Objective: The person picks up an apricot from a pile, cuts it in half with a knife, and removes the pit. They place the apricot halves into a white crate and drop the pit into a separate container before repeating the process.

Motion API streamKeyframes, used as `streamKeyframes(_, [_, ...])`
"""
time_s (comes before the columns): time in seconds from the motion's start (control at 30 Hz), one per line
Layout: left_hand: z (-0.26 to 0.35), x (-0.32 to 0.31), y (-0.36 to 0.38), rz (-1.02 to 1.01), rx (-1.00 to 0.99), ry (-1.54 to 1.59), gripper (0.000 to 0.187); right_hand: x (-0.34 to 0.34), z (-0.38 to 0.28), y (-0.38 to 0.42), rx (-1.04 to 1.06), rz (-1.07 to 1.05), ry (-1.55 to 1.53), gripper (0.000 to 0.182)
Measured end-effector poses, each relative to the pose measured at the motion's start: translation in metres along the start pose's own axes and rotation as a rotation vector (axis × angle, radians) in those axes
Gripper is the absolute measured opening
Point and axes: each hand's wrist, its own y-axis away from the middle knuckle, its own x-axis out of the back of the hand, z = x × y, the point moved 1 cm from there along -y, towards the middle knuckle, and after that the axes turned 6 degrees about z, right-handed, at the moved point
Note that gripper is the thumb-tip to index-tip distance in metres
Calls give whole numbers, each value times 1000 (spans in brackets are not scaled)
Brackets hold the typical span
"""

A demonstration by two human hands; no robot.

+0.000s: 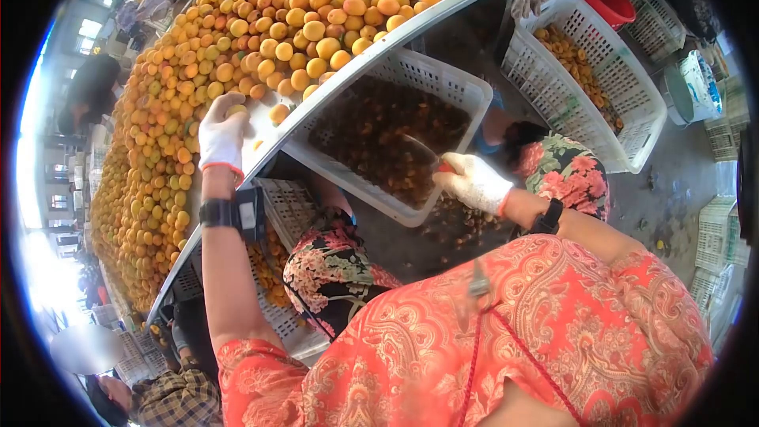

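My left hand [224, 128], in a white glove, is at the edge of the metal table [265, 138], closed around an apricot [236, 111]. A big heap of orange-yellow apricots [198, 55] lies beside and beyond it. My right hand [474, 182], also gloved, grips the red handle of a knife [444, 167]; its thin curved blade points left. The knife is over a white crate [466, 83] on the floor, which holds dark, brownish pieces. A loose apricot [278, 115] sits just right of my left hand.
Another white crate [632, 95] with orange halves stands at the right, near a red basin [604, 0] and a bucket [696, 88]. Below the table edge is a crate [288, 205] with orange pieces. A person in a checked shirt [178, 399] is at lower left.
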Motion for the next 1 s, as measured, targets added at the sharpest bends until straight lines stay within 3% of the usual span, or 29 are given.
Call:
streamKeyframes(0.03, [18,8,17,-20,26,212,27,4,-8,2,15,1,4,32])
streamKeyframes(0.1, [46,15,59,-118,31,615,31,14,-29,9,-302,-72,-308,24])
streamKeyframes(0.17, [60,15,98,-126,22,712,36,20,-47,16,-312,-53,-366,18])
streamKeyframes(0.23, [66,18,130,-133,-434,143,42,28,-62,24,-326,16,-411,17])
streamKeyframes(0.27, [72,11,152,-252,-39,826,49,30,-67,26,-283,32,-440,17])
streamKeyframes(0.4, [90,-4,214,-326,-34,981,54,50,-102,49,-178,-28,-516,16])
streamKeyframes(0.53, [106,-19,243,-327,-128,1067,53,55,-139,80,1,-109,-495,17])
streamKeyframes(0.63, [103,-28,251,-344,-104,1023,55,41,-158,102,417,-49,-407,19])
streamKeyframes(0.7, [113,-35,259,-350,-73,1050,51,41,-164,114,372,-100,-275,20])
streamKeyframes(0.77, [124,-39,266,-352,-50,1076,46,42,-169,120,497,-47,-67,24])
streamKeyframes(1.0, [128,-33,276,-254,-80,917,43,41,-172,129,556,-20,-81,24])
